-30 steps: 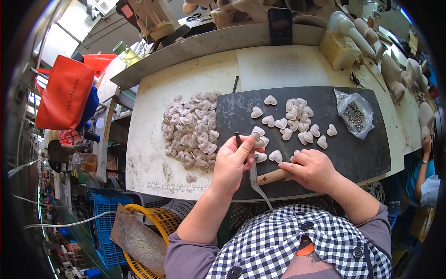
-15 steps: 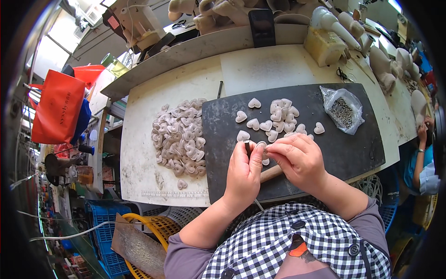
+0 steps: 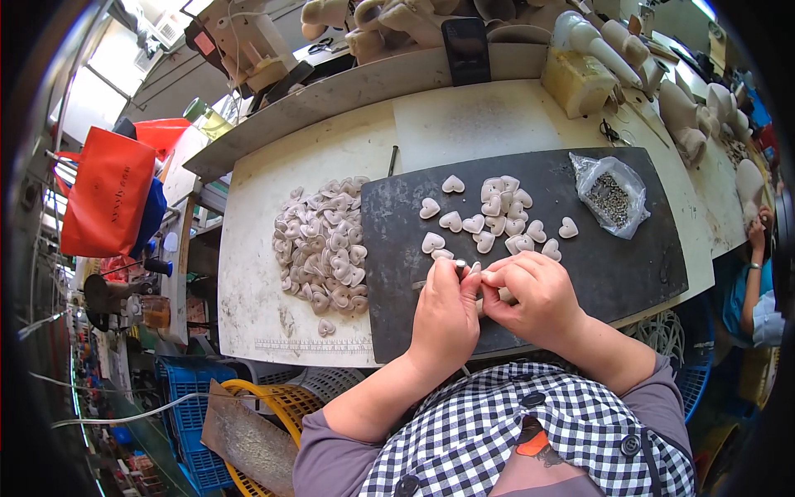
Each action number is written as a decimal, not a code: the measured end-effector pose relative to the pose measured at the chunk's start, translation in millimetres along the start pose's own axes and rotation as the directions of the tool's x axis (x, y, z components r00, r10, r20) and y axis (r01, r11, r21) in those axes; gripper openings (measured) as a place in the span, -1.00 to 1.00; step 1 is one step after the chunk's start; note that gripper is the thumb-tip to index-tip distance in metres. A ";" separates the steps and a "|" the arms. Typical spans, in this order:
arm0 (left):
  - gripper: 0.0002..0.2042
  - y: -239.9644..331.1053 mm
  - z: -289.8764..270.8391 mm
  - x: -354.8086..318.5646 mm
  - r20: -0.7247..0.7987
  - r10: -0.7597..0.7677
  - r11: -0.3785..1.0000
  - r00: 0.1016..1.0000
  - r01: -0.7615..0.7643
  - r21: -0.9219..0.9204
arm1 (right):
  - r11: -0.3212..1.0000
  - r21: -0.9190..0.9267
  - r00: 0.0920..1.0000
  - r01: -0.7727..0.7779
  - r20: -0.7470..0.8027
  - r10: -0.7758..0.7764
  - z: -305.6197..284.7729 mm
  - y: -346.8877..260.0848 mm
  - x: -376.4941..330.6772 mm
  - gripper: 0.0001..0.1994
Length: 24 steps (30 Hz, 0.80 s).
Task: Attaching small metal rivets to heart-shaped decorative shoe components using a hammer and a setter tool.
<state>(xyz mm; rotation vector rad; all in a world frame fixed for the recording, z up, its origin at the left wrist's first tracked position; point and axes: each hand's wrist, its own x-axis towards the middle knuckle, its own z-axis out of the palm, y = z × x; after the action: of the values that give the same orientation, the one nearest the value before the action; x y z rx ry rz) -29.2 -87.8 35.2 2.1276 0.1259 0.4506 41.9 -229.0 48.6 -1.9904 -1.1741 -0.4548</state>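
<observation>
Hands drawn together since before | left hand [image 3: 445, 319], right hand [image 3: 534, 300] pinching heart-shaped piece [image 3: 479, 272] | dark mat [image 3: 629, 257]

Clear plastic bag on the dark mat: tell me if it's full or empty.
Partly filled: the clear plastic bag lies slumped on the dark mat, holding a heap of small dark metal pieces.

Bright, even daylight throughout, strongest at the upper left where a window blows out to white. Soft, short shadows under the hands [image 3: 497, 302] on the dark rectangular rubber mat [image 3: 629, 257]; mild sheen on the clear plastic bag of small metal pieces [image 3: 611, 195] near the counter's right edge. Pale white-topped counter [image 3: 464, 124] close to overexposed along its far edge. Sharp focus in the centre, softening outward. Heavy fisheye bending of straight counter edges, black vignette ringing the frame, coloured fringing at the rim. No motion blur on the fingers.
</observation>
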 end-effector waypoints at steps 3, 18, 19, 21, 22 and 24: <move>-0.85 2.3 -3.8 -0.2 0.065 -0.103 0.979 0.992 0.113 -0.172 | 1.000 0.002 0.997 0.002 -0.081 -0.002 -0.1 0.1 1.6 -0.84; -0.86 3.4 3.9 -1.5 0.195 -0.150 0.776 0.969 0.238 -0.584 | 0.907 0.285 0.889 -0.310 0.424 0.170 -88.7 29.9 -5.4 -0.92; -0.86 1.9 2.3 0.4 0.224 -0.182 0.737 0.957 0.284 -0.614 | 0.946 0.111 0.738 -0.305 0.655 0.161 -95.4 29.6 -13.7 -0.93; -0.87 0.0 3.1 4.6 0.251 -0.233 0.670 0.939 0.342 -0.658 | 0.959 -0.080 0.527 -0.273 0.821 0.219 -105.2 32.5 -25.3 -0.89; -0.87 -1.1 1.8 3.8 0.274 -0.240 0.642 0.931 0.364 -0.675 | 0.947 -0.143 0.460 -0.287 0.847 0.267 -111.7 31.2 -28.6 -0.88; -0.87 4.4 3.2 5.1 0.275 -0.276 0.624 0.921 0.389 -0.678 | 0.921 -0.169 0.481 -0.350 0.812 0.331 -125.3 37.3 -34.0 -0.92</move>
<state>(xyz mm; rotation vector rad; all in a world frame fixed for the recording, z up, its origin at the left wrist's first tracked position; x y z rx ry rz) -23.6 -91.4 38.5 1.2894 0.2166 0.0780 65.8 -354.9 91.5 -2.4121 -1.2113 0.8405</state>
